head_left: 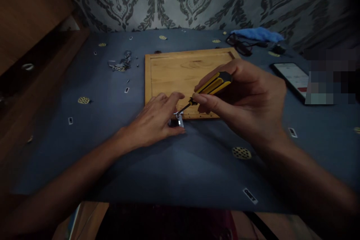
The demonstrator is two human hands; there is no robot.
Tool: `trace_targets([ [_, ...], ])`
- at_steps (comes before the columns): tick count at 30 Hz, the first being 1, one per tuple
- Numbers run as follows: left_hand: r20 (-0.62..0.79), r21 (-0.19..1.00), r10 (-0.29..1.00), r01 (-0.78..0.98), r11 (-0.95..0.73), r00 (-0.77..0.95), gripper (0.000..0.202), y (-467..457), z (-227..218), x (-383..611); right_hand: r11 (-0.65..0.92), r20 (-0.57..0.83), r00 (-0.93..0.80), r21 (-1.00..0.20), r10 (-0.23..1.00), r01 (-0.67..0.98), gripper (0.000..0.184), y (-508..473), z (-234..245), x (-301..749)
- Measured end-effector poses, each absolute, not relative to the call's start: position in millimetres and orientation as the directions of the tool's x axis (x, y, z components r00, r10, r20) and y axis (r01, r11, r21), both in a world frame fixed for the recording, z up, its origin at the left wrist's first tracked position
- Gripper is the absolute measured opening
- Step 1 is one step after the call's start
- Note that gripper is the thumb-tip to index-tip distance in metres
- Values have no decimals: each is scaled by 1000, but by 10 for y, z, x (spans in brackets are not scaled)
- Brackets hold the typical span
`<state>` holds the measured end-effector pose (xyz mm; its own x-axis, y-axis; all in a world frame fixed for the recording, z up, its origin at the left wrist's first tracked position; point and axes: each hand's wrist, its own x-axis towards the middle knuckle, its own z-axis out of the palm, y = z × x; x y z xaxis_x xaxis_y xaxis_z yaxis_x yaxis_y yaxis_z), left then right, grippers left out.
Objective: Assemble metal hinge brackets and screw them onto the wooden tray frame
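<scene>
My right hand (247, 97) is closed round a screwdriver (213, 83) with a yellow and black handle. Its shaft slants down to the left, and the tip meets a shiny metal hinge (180, 121) at the near edge of a wooden cabinet door (180, 78). Around that hinge curls my left hand (157, 120), thumb on the near side and fingers over the door's edge, steadying the metal piece. The door lies flat with its recessed panel facing up. Any screw under the tip is too small to make out.
Loose metal hardware (122, 63) and small screws lie left of the door. At the back right are a blue cloth (257, 34) and dark glasses (242, 47). A phone (292, 78) rests at the right. Wooden furniture (33, 18) stands along the left side.
</scene>
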<state>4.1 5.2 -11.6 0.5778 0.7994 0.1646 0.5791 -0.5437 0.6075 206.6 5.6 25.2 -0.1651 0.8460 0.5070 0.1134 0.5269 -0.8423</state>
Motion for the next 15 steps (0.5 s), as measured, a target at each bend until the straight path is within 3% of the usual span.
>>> trace_targets([
  [8, 155, 613, 804, 583, -534, 574, 64, 49, -117, 48, 475, 423, -311, -872, 851, 114, 18, 81, 322, 2157],
  [15, 169, 599, 802, 587, -545, 572, 61, 42, -123, 42, 542, 526, -145, -831, 838, 123, 31, 83, 242, 2054],
])
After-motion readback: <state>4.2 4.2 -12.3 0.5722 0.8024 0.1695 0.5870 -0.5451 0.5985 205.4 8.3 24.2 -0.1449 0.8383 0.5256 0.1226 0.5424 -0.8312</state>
